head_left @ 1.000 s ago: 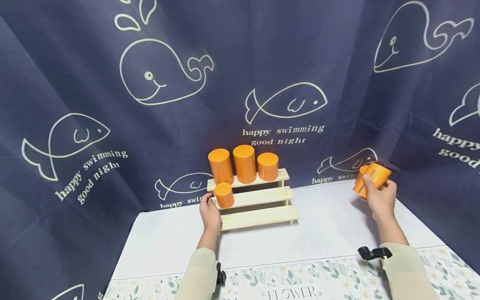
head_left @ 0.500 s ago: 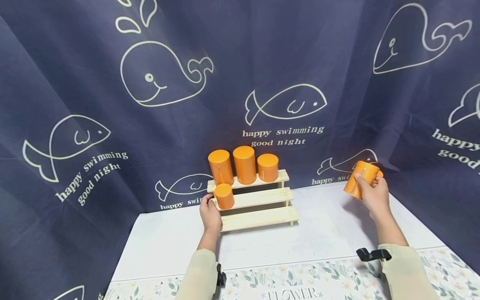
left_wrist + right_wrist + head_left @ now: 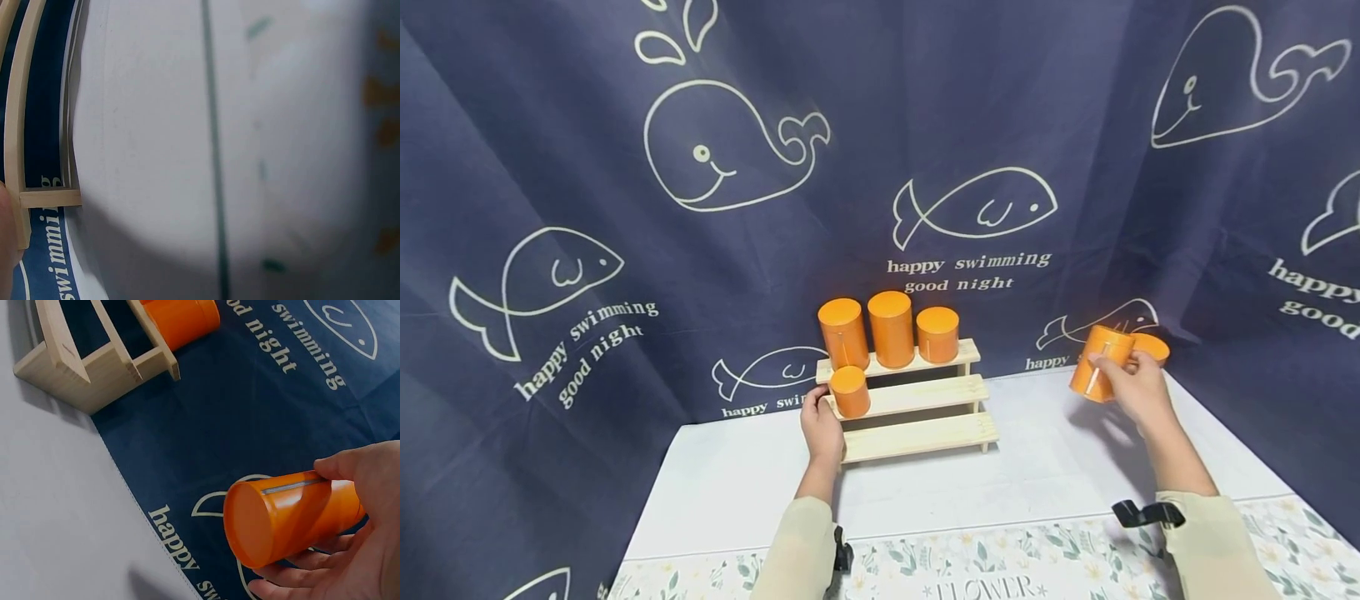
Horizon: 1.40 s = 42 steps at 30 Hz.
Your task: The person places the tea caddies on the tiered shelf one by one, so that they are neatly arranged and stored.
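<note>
In the head view my right hand (image 3: 1138, 387) grips an orange cylindrical can (image 3: 1102, 363) with a silvery seam, tilted and raised above the table. The right wrist view shows the thumb along the can's (image 3: 294, 515) seam side and the fingers beneath. My left hand (image 3: 822, 429) holds the left end of a three-tier wooden rack (image 3: 917, 435), beside a small orange can (image 3: 850, 393) on the middle tier. The left wrist view catches only a bit of that hand against the rack's (image 3: 15, 125) end. Two tall orange cans (image 3: 891, 330) and a shorter can (image 3: 937, 335) stand on the top tier.
Another orange can (image 3: 1152, 347) is partly hidden behind my right hand. A white table (image 3: 1022, 467) lies under the rack, with a floral strip (image 3: 1060, 554) along its front. Dark blue curtains (image 3: 850, 100) with whale and fish drawings close off the back and sides.
My right hand has carried its can leftward, bringing it closer to upright and exposing the can behind on the right. My left hand and the rack have stayed in place.
</note>
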Tool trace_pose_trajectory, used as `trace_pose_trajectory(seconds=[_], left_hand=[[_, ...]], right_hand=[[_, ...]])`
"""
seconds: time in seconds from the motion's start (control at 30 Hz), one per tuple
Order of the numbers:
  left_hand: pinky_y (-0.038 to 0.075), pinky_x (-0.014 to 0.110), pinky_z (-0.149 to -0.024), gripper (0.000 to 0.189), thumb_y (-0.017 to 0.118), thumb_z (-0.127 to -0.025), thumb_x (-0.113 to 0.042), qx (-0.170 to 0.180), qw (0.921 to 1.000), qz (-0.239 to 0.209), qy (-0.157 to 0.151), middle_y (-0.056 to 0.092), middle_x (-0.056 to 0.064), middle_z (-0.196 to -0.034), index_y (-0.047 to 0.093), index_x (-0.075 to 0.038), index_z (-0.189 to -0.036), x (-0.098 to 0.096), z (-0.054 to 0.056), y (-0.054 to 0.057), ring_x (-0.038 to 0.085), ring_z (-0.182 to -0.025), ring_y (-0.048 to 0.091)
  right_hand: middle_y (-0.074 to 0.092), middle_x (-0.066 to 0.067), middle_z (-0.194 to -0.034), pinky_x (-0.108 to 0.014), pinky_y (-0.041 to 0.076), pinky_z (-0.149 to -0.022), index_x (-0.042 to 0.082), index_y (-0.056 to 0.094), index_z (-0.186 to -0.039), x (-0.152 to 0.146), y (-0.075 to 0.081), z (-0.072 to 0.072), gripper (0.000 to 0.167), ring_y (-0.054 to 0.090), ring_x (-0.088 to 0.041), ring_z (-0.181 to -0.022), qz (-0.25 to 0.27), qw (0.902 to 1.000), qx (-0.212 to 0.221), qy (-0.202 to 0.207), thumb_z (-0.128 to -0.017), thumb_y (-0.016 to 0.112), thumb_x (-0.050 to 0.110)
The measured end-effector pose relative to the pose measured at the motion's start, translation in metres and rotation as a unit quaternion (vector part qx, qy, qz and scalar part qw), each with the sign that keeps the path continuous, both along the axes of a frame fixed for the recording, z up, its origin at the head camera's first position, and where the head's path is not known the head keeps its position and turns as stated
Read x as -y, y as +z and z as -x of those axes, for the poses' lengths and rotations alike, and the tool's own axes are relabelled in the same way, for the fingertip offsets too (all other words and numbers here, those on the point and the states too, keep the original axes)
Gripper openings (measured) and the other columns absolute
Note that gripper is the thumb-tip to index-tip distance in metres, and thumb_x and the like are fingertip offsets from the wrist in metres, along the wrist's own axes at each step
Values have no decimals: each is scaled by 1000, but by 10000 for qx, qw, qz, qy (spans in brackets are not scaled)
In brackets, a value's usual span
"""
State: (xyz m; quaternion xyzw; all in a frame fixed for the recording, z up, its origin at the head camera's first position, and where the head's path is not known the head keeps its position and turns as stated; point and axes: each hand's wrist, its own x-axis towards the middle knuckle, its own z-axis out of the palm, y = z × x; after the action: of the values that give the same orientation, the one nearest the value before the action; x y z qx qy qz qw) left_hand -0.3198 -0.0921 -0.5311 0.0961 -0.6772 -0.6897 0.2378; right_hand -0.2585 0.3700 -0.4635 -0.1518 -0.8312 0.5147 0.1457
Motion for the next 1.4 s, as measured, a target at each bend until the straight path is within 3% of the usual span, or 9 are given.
trace_pose_trajectory(seconds=[0.27,0.4,0.53,0.73,0.93,1.1,1.23,1.33,1.4], left_hand=[[45,54,-119,29,39,-106,4,38,10000,-23,38,65,27,-128,64,9,-119,1,2,-3,40,-131,59],[44,53,-120,29,39,-106,4,18,9999,-144,-40,65,27,-130,63,9,-120,1,2,-2,40,-132,58],[44,53,-120,28,39,-107,3,-12,9996,-255,-84,64,25,-130,63,9,-120,0,4,-1,39,-132,58],[46,53,-118,28,40,-106,3,-37,9998,-182,-24,66,25,-128,64,8,-119,0,4,-3,39,-131,60],[46,54,-118,29,40,-106,2,16,10000,-14,-8,66,25,-129,65,7,-119,1,5,-4,39,-131,60],[46,54,-120,29,39,-107,2,49,10000,4,-17,66,25,-129,65,7,-119,1,5,-5,39,-132,59],[46,54,-118,29,39,-107,2,16,10000,-32,17,66,25,-128,64,8,-118,1,5,-6,39,-130,60],[47,53,-117,29,39,-107,3,6,10000,-52,25,66,25,-127,64,8,-118,0,5,-5,38,-129,60],[47,52,-118,28,39,-107,3,8,10000,-65,15,66,25,-128,65,8,-118,0,4,-4,38,-130,60]], right_hand=[[60,-41,-134,-10,50,-69,-16,41,-145,10,2,0,73,55,5,-86,-469,9974,50,546,-102,64,40],[55,-42,-141,-8,46,-74,-18,35,-148,17,2,2,77,66,-20,-105,-566,9950,102,821,-103,64,38],[52,-42,-142,-18,49,-82,-19,35,-148,26,2,4,79,59,-51,-126,-670,9926,158,995,-102,66,37],[52,-41,-144,-44,55,-100,-16,36,-149,41,-1,8,78,56,-54,-132,-715,9892,189,1267,-101,68,36],[55,-38,-142,-16,53,-83,-14,37,-149,58,-2,10,75,61,-49,-126,-614,9864,44,1525,-99,73,30],[59,-37,-140,-11,52,-80,-11,40,-147,75,3,8,72,65,-46,-123,-489,9850,-196,1644,-97,76,26],[60,-35,-141,-35,60,-100,-8,42,-148,86,5,8,71,64,-47,-126,-466,9848,-306,1644,-97,76,28],[60,-34,-143,-58,53,-111,-6,42,-149,93,6,9,71,62,-49,-130,-431,9841,-430,1668,-97,77,28],[60,-33,-144,-58,52,-113,-5,43,-150,97,7,10,71,61,-48,-131,-407,9830,-554,1703,-97,77,27]])
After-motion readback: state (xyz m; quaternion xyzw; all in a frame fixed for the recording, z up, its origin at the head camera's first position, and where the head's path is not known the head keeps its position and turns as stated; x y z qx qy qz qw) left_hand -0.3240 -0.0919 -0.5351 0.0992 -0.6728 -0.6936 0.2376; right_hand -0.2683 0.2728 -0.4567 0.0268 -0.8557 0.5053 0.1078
